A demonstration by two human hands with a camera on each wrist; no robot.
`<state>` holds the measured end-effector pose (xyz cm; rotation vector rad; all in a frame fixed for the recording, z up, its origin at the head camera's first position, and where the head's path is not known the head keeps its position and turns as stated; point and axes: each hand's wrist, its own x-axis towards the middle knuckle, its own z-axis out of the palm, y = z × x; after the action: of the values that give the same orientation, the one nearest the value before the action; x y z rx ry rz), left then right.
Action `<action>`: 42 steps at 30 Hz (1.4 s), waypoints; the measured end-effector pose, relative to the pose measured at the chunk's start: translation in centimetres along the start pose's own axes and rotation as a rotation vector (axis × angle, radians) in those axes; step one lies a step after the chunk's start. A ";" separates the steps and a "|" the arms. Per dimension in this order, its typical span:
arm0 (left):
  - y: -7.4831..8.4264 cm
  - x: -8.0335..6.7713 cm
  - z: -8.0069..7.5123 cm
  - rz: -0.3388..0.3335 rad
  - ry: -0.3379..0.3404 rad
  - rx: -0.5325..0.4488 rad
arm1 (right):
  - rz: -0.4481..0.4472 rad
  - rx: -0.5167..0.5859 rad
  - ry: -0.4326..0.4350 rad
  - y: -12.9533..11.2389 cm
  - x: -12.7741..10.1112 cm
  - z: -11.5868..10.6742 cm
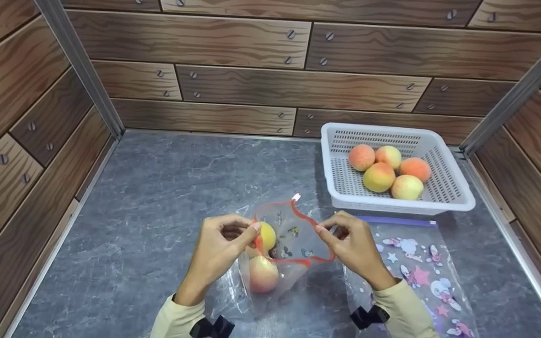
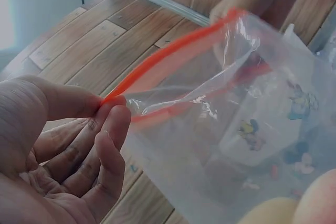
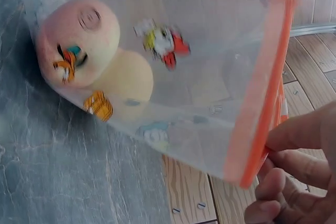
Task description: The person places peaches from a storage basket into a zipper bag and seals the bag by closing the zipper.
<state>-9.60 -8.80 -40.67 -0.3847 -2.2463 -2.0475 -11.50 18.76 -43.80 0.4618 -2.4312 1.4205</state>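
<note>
A clear zip bag with an orange-red rim and cartoon prints is held with its mouth spread wide. My left hand pinches the rim on the left side between thumb and fingertips. On the right side, my right hand pinches the same rim. Inside the bag lie a pinkish peach and a yellow peach. The right wrist view shows the two peaches together at the bag's bottom. In the left wrist view the orange rim runs from my thumb toward the other hand.
At the back right stands a white plastic basket with several peaches in it. A second clear bag, with a purple zip and star prints, lies flat right of my right hand. Wood-patterned walls enclose the grey tabletop.
</note>
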 end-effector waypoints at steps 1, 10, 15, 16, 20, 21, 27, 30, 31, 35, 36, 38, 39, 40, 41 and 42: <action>0.3 0.1 -0.2 0.010 0.011 0.003 | -0.001 0.008 0.003 -0.1 0.0 0.0; 3.5 1.2 -2.1 0.188 0.085 -0.006 | -0.095 0.055 0.063 -1.4 0.4 -0.2; 3.7 1.4 -2.3 0.197 0.081 -0.037 | -0.121 0.044 0.085 -1.3 0.5 0.3; 3.5 1.4 -2.2 0.192 0.073 -0.041 | -0.112 0.036 0.088 -1.2 0.5 0.2; 3.1 1.5 -1.3 0.147 0.022 -0.061 | -0.050 0.006 0.070 -1.4 0.3 -0.6; 3.0 1.6 -1.0 0.132 0.008 -0.063 | -0.032 -0.002 0.058 -1.4 0.2 -0.8; 2.0 1.8 0.9 0.039 -0.064 -0.094 | 0.042 -0.051 -0.001 0.4 -0.3 -1.7; 1.0 1.8 1.8 -0.016 -0.091 -0.119 | 0.067 -0.080 -0.020 1.2 -0.6 -1.9; 0.7 1.8 2.1 -0.031 -0.097 -0.120 | 0.077 -0.088 -0.025 1.4 -0.6 -1.9; -0.3 1.5 2.7 -0.070 -0.112 -0.127 | 0.104 -0.105 -0.044 2.1 -0.9 -2.0; -0.4 1.4 2.7 -0.071 -0.111 -0.124 | 0.107 -0.106 -0.049 2.2 -0.9 -2.0; -0.5 1.2 2.7 -0.074 -0.106 -0.133 | 0.112 -0.104 -0.064 2.2 -1.0 -2.1; -0.5 1.1 2.6 -0.072 -0.106 -0.135 | 0.119 -0.099 -0.076 2.1 -1.0 -2.2; -0.5 1.1 2.6 -0.069 -0.104 -0.137 | 0.126 -0.095 -0.091 2.0 -0.9 -2.3; -0.4 1.0 2.5 -0.064 -0.103 -0.138 | 0.136 -0.094 -0.107 1.8 -0.9 -2.5; -0.4 0.9 2.5 -0.059 -0.103 -0.140 | 0.141 -0.093 -0.121 1.6 -0.7 -2.7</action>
<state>-10.33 -6.28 -41.08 -0.4489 -2.2012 -2.2734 -11.27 21.96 -44.10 0.3708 -2.6607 1.3628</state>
